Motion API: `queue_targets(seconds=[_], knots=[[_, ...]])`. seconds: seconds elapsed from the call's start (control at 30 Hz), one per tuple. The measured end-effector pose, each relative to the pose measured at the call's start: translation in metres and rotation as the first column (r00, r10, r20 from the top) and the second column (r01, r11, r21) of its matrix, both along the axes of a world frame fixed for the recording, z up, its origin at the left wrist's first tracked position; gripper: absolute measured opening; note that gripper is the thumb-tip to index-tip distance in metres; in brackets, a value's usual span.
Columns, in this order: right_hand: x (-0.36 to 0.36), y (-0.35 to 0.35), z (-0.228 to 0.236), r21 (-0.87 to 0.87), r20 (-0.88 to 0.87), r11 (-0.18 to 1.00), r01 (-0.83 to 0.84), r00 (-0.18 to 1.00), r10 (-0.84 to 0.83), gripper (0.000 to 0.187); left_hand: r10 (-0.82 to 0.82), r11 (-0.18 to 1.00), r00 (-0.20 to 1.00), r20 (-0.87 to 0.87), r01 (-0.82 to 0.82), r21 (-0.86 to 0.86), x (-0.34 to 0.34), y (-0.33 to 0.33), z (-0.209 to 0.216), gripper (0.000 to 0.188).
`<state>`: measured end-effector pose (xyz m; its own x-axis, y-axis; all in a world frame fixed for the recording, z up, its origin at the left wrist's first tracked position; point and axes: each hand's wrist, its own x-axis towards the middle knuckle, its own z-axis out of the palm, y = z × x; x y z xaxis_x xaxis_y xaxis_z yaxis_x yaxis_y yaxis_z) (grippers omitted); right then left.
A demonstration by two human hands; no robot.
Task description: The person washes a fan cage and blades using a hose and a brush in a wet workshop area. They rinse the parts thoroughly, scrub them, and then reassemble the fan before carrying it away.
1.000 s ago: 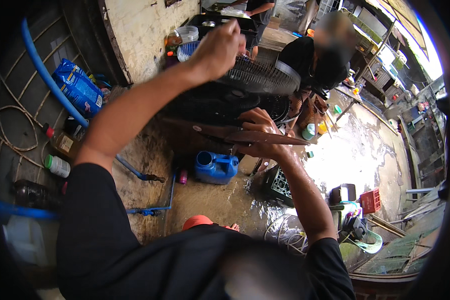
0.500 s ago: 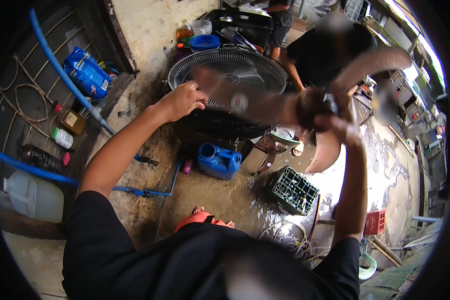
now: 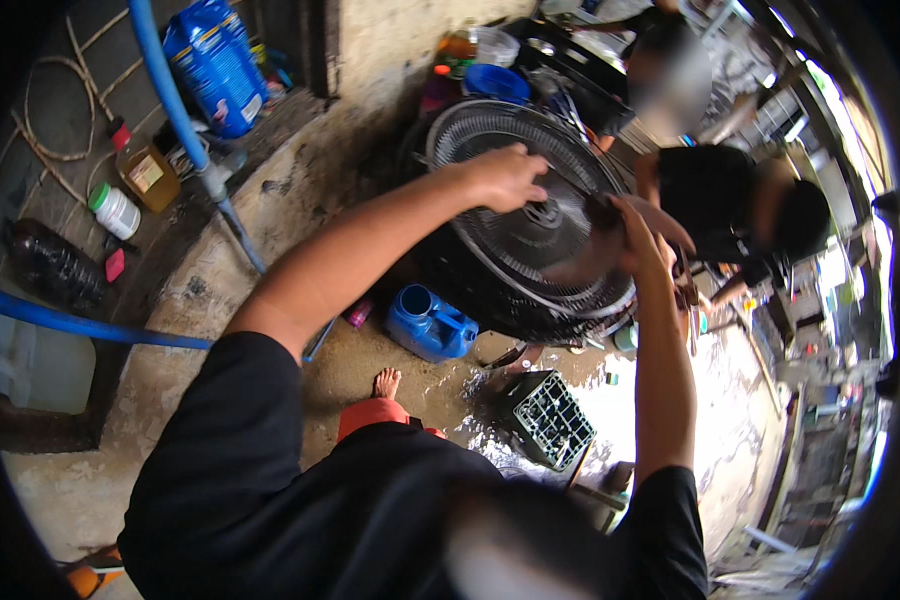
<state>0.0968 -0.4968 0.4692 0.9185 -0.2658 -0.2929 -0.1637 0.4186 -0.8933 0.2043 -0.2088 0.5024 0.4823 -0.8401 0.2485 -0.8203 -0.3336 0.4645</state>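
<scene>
A large round black wire fan grille (image 3: 475,135) lies tilted in front of me, on top of other dark round pieces. Above it, my right hand (image 3: 642,238) is closed around the hub of a brown fan blade set (image 3: 667,222); one blade is smeared by motion over the grille. My left hand (image 3: 510,178) is over the grille's upper middle, its fingers bent inward. Whatever is in those fingers, if anything, is too small to make out.
Below the grille stand a blue jug (image 3: 432,325) and a dark green crate (image 3: 550,420) on the wet floor. A person in black (image 3: 705,200) bends close by at the right. Blue pipes (image 3: 170,90), bottles (image 3: 148,172) and a blue bag (image 3: 215,65) are at the left.
Both hands have moved toward the grille, the left one rightward and up. The blade set has come down over the grille from the right. My view has turned, and the person has shifted.
</scene>
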Motion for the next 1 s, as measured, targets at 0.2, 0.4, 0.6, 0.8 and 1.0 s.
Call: queue_targets(seconds=[0.2,0.4,0.6,0.8,1.0], knots=[[-0.004,-0.007,0.013,-0.671,-0.573,0.616,-0.412,0.816,-0.079,0.044,0.291,0.405,0.845,-0.449,-0.534,-0.742,0.082,0.119,-0.024,0.028],[-0.038,0.004,0.054,-0.983,-0.062,0.175,-0.050,0.996,-0.063,0.028,0.758,0.344,0.408,-0.508,-0.913,-0.221,0.176,0.133,-0.162,0.030],[-0.104,-0.028,0.037,-0.939,0.127,0.150,0.309,0.717,-0.686,0.025,0.721,0.642,0.641,-0.262,-0.761,-0.095,0.241,0.075,-0.249,0.061],[-0.209,0.012,-0.045,-0.612,0.101,0.345,0.712,0.503,-0.859,0.064,0.630,0.776,0.776,-0.027,-0.631,-0.022,0.309,0.027,-0.274,0.083],[-0.183,0.082,-0.088,-0.816,-0.303,-0.252,-0.520,0.757,-0.579,0.044,0.331,0.933,0.934,0.138,-0.346,0.103,0.396,-0.009,-0.298,0.066]])
